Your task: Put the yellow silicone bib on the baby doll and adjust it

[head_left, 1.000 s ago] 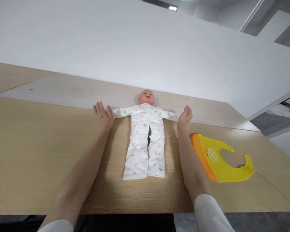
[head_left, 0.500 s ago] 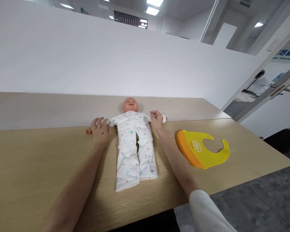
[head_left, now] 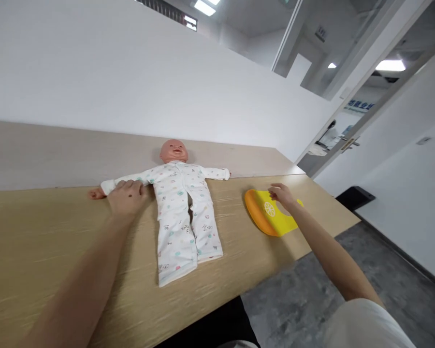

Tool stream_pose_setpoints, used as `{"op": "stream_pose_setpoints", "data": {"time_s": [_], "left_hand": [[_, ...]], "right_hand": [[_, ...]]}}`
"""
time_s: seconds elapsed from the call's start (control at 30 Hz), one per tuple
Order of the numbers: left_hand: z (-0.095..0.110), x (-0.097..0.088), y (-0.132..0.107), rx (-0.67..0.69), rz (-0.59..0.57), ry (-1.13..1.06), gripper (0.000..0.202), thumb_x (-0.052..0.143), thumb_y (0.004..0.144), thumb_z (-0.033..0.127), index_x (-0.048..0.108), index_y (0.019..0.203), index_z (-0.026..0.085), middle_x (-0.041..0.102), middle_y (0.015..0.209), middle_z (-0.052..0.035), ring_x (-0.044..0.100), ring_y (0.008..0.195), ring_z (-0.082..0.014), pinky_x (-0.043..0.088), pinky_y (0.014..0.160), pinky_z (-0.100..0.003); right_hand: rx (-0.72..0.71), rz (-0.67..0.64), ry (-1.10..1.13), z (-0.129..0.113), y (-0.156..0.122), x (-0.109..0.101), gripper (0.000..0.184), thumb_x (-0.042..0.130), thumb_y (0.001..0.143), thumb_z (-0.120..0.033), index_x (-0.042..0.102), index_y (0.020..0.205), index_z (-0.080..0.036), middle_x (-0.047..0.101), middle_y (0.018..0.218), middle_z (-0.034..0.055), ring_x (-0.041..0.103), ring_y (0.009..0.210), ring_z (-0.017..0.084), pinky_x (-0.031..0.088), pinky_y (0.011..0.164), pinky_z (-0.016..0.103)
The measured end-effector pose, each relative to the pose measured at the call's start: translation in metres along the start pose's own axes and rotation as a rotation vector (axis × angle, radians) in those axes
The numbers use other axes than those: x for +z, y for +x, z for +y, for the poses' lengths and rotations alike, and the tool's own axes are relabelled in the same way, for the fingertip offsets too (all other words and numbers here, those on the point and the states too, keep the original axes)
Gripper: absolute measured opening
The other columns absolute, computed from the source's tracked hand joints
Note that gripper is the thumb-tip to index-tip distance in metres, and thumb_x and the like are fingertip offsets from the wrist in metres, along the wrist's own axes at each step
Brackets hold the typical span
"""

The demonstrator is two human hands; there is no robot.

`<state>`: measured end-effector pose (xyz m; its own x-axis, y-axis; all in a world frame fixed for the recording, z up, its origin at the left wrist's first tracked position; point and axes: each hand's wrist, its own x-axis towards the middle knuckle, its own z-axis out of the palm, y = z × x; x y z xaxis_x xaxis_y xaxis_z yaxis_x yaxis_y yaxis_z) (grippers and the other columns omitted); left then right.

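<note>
A baby doll (head_left: pixel 179 203) lies on its back, in a white printed top and trousers, with its arms spread sideways. My left hand (head_left: pixel 126 197) is at the sleeve on the left, fingers curled over the cloth and fingertips hidden; the doll's small hand (head_left: pixel 96 193) pokes out past the cuff. Over the yellow bib (head_left: pixel 286 224) with its orange pocket (head_left: pixel 258 215) is my right hand (head_left: pixel 282 194), with loosely bent fingers and nothing visible in them. It hides part of the bib's neck opening; whether it touches the bib I cannot tell.
The wooden table (head_left: pixel 217 280) has a paler strip (head_left: pixel 50 159) along the back, against a white wall (head_left: pixel 112 72). Its front edge runs close to my legs (head_left: pixel 213 324). A door (head_left: pixel 348 140) and a dark object (head_left: pixel 355 197) are on the right.
My right hand has left the doll's sleeve and moved right, over the bib. My left hand stays at the other sleeve, its fingers more curled. The view has turned right.
</note>
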<state>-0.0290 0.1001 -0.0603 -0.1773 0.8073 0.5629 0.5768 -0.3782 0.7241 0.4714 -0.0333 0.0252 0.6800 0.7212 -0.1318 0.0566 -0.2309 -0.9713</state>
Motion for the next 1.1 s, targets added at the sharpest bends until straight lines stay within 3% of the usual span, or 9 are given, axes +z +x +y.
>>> {"op": "stream_pose_setpoints", "data": {"time_s": [0.13,0.2,0.27,0.4,0.53,0.7,0.8,0.97,1.1], "left_hand": [[-0.001,0.005,0.000,0.109,-0.004,0.187,0.015,0.055,0.067,0.027,0.043,0.061,0.022,0.054,0.069,-0.0086,0.054,0.100,-0.0355,0.041,0.094,-0.051],[-0.003,0.008,0.000,0.147,0.008,0.227,0.012,0.052,0.070,0.030,0.044,0.064,0.023,0.058,0.072,-0.0083,0.056,0.100,-0.0356,0.043,0.092,-0.053],[-0.004,0.010,0.000,0.170,0.023,0.239,0.011,0.051,0.071,0.032,0.046,0.066,0.023,0.061,0.074,-0.0078,0.057,0.099,-0.0354,0.045,0.089,-0.054],[-0.006,0.009,0.000,0.188,0.063,0.217,0.012,0.050,0.072,0.032,0.046,0.066,0.023,0.060,0.072,-0.0080,0.059,0.096,-0.0341,0.047,0.088,-0.051],[-0.005,0.003,0.002,0.154,0.066,0.254,0.012,0.049,0.073,0.030,0.047,0.064,0.022,0.063,0.072,-0.0092,0.059,0.093,-0.0329,0.045,0.083,-0.044],[0.001,-0.005,0.004,0.138,-0.037,0.375,0.013,0.050,0.076,0.029,0.056,0.070,0.020,0.070,0.083,-0.0124,0.060,0.092,-0.0306,0.039,0.073,-0.036],[0.007,-0.007,0.004,0.144,-0.065,0.384,0.017,0.047,0.080,0.028,0.058,0.072,0.019,0.070,0.085,-0.0126,0.059,0.091,-0.0291,0.036,0.071,-0.034],[0.009,-0.007,0.002,0.136,-0.085,0.376,0.017,0.045,0.082,0.027,0.058,0.075,0.019,0.069,0.086,-0.0139,0.058,0.094,-0.0313,0.038,0.074,-0.036],[0.008,-0.002,0.002,0.136,-0.020,0.263,0.014,0.050,0.080,0.028,0.060,0.081,0.018,0.069,0.089,-0.0135,0.057,0.101,-0.0350,0.041,0.087,-0.042]], "right_hand": [[0.216,0.400,-0.101,0.014,-0.015,-0.106,0.025,0.064,0.066,-0.010,0.050,0.085,-0.018,0.044,0.067,-0.0028,0.037,0.051,0.007,0.033,0.037,0.016],[0.312,0.503,-0.105,0.024,-0.027,-0.133,0.031,0.066,0.067,-0.013,0.047,0.090,-0.021,0.044,0.075,-0.0011,0.041,0.054,0.009,0.041,0.039,0.020],[0.378,0.523,-0.086,0.032,-0.035,-0.142,0.036,0.068,0.068,-0.016,0.045,0.096,-0.023,0.045,0.082,0.0010,0.048,0.060,0.012,0.052,0.047,0.026],[0.436,0.452,-0.061,0.035,-0.034,-0.124,0.039,0.070,0.074,-0.021,0.046,0.105,-0.020,0.049,0.093,0.0056,0.059,0.069,0.014,0.060,0.058,0.033],[0.469,0.415,-0.131,0.031,-0.025,-0.101,0.036,0.064,0.088,-0.028,0.048,0.117,-0.015,0.054,0.094,0.0043,0.060,0.073,0.011,0.056,0.058,0.023],[0.427,0.357,-0.364,0.036,-0.031,-0.081,0.024,0.058,0.096,-0.032,0.057,0.106,-0.010,0.056,0.081,-0.0004,0.050,0.062,0.004,0.045,0.053,0.015],[0.319,0.339,-0.554,0.029,-0.035,-0.072,0.018,0.061,0.093,-0.025,0.059,0.101,-0.009,0.053,0.073,-0.0026,0.045,0.056,0.003,0.040,0.050,0.014],[-0.038,0.242,-0.784,-0.039,-0.018,-0.037,0.018,0.068,0.073,-0.005,0.067,0.091,-0.009,0.056,0.063,0.0006,0.050,0.055,0.009,0.040,0.054,0.021],[-0.401,0.138,-0.826,-0.115,-0.003,0.024,0.023,0.064,0.068,-0.004,0.072,0.089,-0.012,0.070,0.089,0.0057,0.062,0.080,0.014,0.050,0.080,0.025]]}}
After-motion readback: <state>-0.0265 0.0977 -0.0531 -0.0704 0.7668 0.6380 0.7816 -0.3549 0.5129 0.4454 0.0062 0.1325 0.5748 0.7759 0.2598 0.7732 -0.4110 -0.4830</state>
